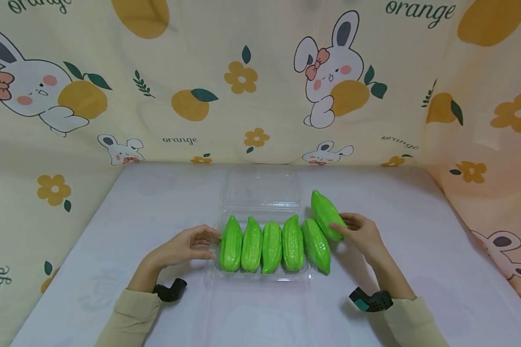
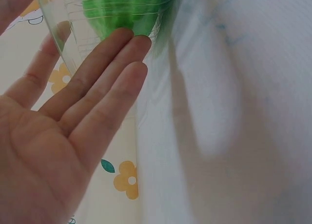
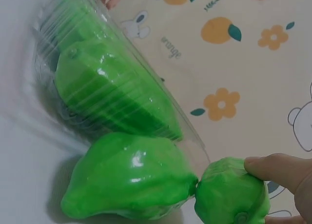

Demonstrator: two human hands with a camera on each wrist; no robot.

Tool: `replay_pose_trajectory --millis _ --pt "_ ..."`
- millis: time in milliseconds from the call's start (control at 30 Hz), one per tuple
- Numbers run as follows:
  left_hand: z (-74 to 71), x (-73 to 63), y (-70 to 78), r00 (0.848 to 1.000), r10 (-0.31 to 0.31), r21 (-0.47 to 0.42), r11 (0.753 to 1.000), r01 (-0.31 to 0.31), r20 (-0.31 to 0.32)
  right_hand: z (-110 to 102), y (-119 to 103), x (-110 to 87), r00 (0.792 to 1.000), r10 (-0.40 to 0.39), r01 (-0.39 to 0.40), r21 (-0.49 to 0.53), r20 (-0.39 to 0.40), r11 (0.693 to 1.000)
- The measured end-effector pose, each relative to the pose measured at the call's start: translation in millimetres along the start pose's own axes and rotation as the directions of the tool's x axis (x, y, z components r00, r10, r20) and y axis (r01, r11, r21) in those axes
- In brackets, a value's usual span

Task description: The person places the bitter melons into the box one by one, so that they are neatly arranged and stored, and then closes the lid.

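Observation:
My right hand (image 1: 364, 233) pinches a green ribbed toy gourd (image 1: 325, 212) with a pointed tip, thumb on the near side. In the right wrist view the held gourd (image 3: 231, 192) is raised and seen end-on. Just below it in the head view, another gourd (image 1: 316, 246) lies tilted on the table against the right side of a clear plastic box (image 1: 260, 277). Several similar gourds (image 1: 272, 246) stand side by side in the box. At the box's left wall is my left hand (image 1: 191, 246); its fingers (image 2: 105, 107) are nearly straight, fingertips right at the plastic.
The box's clear lid (image 1: 260, 188) lies folded back behind it. A white cloth covers the table (image 1: 165, 207). Curtains (image 1: 269, 111) printed with rabbits and oranges stand at the back and both sides.

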State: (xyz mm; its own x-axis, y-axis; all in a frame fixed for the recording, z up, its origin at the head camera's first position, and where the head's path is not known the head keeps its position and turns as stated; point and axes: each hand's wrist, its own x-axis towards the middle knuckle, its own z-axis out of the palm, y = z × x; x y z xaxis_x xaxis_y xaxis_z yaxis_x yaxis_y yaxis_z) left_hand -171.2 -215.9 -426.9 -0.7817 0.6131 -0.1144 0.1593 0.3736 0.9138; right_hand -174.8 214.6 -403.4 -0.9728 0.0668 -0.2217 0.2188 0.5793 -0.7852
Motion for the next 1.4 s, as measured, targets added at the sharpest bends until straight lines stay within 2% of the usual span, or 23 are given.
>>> replay_pose_trajectory --millis 533,967,1400 --pt "-0.2 0.1 0.0 1.000 -0.005 -0.006 1.000 0.005 0.002 5 -6 -6.9 0.998 -0.056 0.054 0.072 0.023 0.996" --pt "-0.8 0.6 -0.3 1.000 0.003 -0.021 1.000 -0.003 0.010 10 -12 -10.1 0.996 -0.041 0.026 0.184 0.076 0.983" --pt "-0.2 0.1 1.9 1.000 0.001 -0.021 1.000 -0.001 0.006 14 -18 -14.8 0.989 -0.025 -0.012 0.243 0.148 0.970"
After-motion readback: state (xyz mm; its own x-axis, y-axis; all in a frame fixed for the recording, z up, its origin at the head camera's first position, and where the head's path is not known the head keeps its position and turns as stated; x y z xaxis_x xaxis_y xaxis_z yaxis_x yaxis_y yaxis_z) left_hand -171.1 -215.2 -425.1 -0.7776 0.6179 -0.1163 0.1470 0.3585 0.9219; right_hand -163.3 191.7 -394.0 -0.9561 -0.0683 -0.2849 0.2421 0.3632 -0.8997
